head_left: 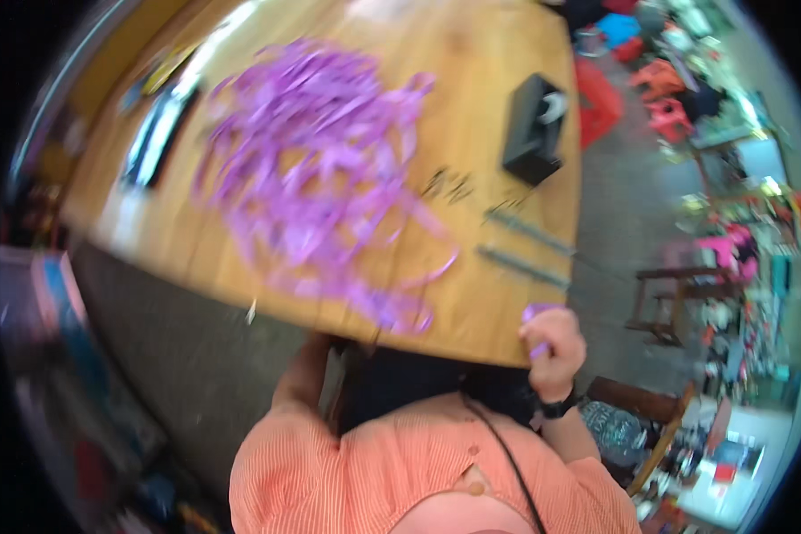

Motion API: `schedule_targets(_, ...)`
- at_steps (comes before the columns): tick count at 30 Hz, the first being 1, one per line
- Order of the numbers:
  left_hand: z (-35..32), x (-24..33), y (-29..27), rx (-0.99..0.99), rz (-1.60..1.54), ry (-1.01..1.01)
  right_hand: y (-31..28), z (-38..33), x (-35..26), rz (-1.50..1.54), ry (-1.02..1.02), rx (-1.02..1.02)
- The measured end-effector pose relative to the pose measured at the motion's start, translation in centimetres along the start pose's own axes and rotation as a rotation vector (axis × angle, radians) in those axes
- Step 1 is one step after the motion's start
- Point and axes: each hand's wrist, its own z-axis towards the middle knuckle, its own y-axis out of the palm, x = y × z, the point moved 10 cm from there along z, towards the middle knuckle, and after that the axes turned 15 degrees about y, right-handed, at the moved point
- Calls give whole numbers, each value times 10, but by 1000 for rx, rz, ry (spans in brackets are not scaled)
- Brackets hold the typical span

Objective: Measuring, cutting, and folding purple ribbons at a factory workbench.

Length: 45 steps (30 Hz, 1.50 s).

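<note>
Closed in a fist, my right hand (554, 345) grips a piece of purple ribbon (540, 313) at the near right corner of the wooden table. The ribbon shows above and below the fingers. A big loose heap of shiny purple ribbon (320, 169) covers the left and middle of the tabletop, and some loops reach the near edge. My left forearm (301, 378) hangs below that edge, with its hand hidden from sight. Two thin grey strips (525, 266) lie on the wood just beyond my right hand.
A black box (534, 129) stands at the table's right side. Small dark bits (449, 184) lie near it. At the far left rests a dark, glossy flat object (162, 133). Right of the table are a wooden stool (676, 298) and a large clear water bottle (614, 427).
</note>
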Motion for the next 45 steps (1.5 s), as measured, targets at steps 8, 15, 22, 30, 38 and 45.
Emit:
schedule_targets(8, 56, 56, -180, 279, 216, 367, 22, 12, -10, 13, -5, -113)
schedule_targets(15, -5, 21, -244, 540, 370, 407, 28, 7, -10, -101, 44, -139)
schedule_targets(22, -75, -3, -286, 774, 603, 388, 33, 8, -14, -178, 80, -126)
schedule_targets(30, -152, -25, -289, 963, 882, 368, 33, 14, -15, -186, 106, -97)
schedule_targets(38, -177, -82, -269, 1169, 1181, 376, 30, 8, -9, -193, 141, -89)
schedule_targets(45, -132, -114, -201, 1310, 1316, 339, 27, 5, -5, -158, 143, -106)
